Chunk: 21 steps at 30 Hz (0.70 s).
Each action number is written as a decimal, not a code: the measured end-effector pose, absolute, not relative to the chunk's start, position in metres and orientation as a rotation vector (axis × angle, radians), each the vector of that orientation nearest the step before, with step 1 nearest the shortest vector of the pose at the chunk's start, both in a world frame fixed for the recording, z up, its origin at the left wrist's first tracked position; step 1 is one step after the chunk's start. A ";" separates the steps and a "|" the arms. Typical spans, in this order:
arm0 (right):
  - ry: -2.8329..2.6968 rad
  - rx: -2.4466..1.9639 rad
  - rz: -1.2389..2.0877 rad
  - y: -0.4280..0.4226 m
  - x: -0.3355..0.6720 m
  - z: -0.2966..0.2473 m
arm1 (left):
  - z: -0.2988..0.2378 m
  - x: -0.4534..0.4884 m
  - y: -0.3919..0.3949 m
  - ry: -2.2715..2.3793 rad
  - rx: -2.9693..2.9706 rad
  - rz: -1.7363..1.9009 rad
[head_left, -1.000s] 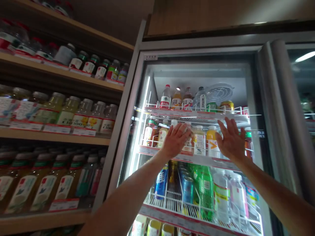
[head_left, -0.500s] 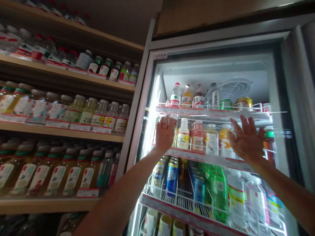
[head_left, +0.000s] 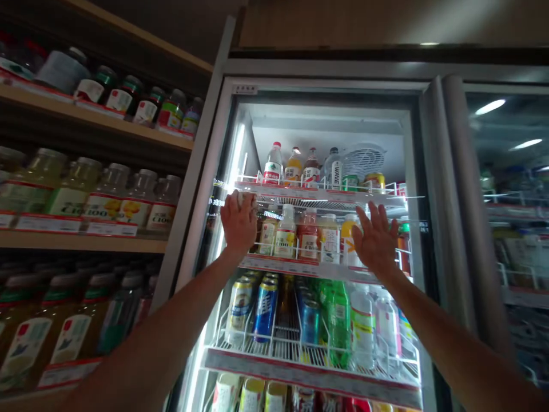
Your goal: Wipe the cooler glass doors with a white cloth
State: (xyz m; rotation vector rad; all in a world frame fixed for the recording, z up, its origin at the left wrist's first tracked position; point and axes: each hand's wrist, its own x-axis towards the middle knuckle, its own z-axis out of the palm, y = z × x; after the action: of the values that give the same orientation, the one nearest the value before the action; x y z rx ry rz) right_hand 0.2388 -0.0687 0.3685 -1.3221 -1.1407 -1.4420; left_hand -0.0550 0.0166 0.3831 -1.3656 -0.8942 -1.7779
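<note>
Both arms reach up to the glass door (head_left: pixel 326 123) of a lit drinks fridge. My left hand (head_left: pixel 240 224) is at the door's left side, level with the second shelf, its fingers curled over a small crumpled whitish cloth (head_left: pixel 249 198). Whether it is cloth or paper is hard to tell. My right hand (head_left: pixel 377 237) is raised with spread fingers, palm toward the glass, and holds nothing. Behind the glass, between the hands, stand a cream-labelled bottle (head_left: pixel 285 234) and a pink juice bottle (head_left: pixel 307 236). Contact of the right palm with the glass cannot be made out.
Wooden shelves (head_left: pixel 128 229) with rows of bottled drinks run along the left. Lower in the fridge are blue cans (head_left: pixel 265 309) and green bottles (head_left: pixel 338 320). A vertical grey door frame (head_left: pixel 465 229) separates a second glass-fronted fridge (head_left: pixel 514 171) on the right.
The view has swung right, bringing the second fridge into sight. My left hand has shifted left across the glass, away from the bottles. My right hand stays spread before the second shelf.
</note>
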 end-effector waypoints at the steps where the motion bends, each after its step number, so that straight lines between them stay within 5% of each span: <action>1: -1.140 -1.323 -1.443 -0.068 0.239 0.368 | 0.381 -0.042 0.013 -0.872 -1.380 -1.772; 8: -1.162 -1.305 -1.456 -0.068 0.240 0.365 | 0.346 0.056 -0.014 -0.402 -1.739 -1.367; 16: -1.159 -1.400 -1.431 -0.072 0.235 0.366 | 0.391 -0.004 0.003 -0.820 -1.447 -1.815; 21: -1.166 -1.371 -1.419 -0.072 0.236 0.366 | 0.333 0.074 -0.020 -0.306 -1.668 -1.307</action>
State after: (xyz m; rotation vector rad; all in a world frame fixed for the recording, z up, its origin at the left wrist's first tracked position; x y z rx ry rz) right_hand 0.2357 -0.0724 0.3662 -1.3706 -1.1655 -1.4186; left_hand 0.0737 -0.0204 0.3325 -1.6677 -0.3057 -1.3073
